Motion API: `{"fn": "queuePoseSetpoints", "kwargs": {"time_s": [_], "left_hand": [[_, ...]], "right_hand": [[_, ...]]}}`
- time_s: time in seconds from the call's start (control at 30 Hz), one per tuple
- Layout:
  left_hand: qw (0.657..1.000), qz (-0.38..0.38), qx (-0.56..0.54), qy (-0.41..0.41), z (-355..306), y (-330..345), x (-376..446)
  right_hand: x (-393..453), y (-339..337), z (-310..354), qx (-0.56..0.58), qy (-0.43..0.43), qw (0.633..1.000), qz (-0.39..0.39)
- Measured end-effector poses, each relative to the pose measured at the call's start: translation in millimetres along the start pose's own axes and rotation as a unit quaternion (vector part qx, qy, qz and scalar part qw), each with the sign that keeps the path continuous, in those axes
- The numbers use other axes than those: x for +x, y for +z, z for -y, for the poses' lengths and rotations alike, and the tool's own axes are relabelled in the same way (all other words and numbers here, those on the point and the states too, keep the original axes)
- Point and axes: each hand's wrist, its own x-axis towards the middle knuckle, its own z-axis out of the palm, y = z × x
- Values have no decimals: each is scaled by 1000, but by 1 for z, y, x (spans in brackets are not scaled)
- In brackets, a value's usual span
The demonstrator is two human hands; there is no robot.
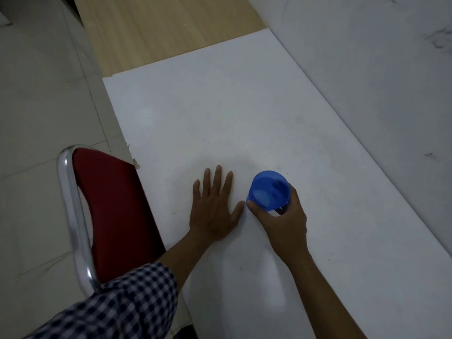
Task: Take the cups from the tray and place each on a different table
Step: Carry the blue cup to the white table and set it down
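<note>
In the lower middle, the right hand grasps a blue cup, hiding its lower part; the left hand lies flat, released, on the white surface; whether the cup touches the surface is unclear.

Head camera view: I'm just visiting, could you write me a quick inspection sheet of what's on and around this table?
Surface: white table top, faint specks and smudges; a bare wood strip at its far end.
Job's things: one blue cup, opening facing the camera; no tray or other cups in view.
Clutter: nothing seen.
Hands: left hand lies flat on the table, fingers straight; right hand grips the blue cup from the near side. Whether the cup touches the table cannot be told.
Cables: nothing seen.
Surroundings: red chair with a chrome frame left of the table; pale tiled floor; checked sleeve on the left arm; grey marbled surface to the right.
</note>
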Motion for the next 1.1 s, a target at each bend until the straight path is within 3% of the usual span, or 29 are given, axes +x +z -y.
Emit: {"fn": "queuePoseSetpoints", "kwargs": {"time_s": [0.77, 1.1], "left_hand": [[999, -11, 39, -5, -1, 11, 8], [999, -16, 43, -6, -3, 12, 10]], "right_hand": [[77, -5, -31, -9, -42, 999, -2], [75, -8, -41, -25, 8, 999, 21]]}}
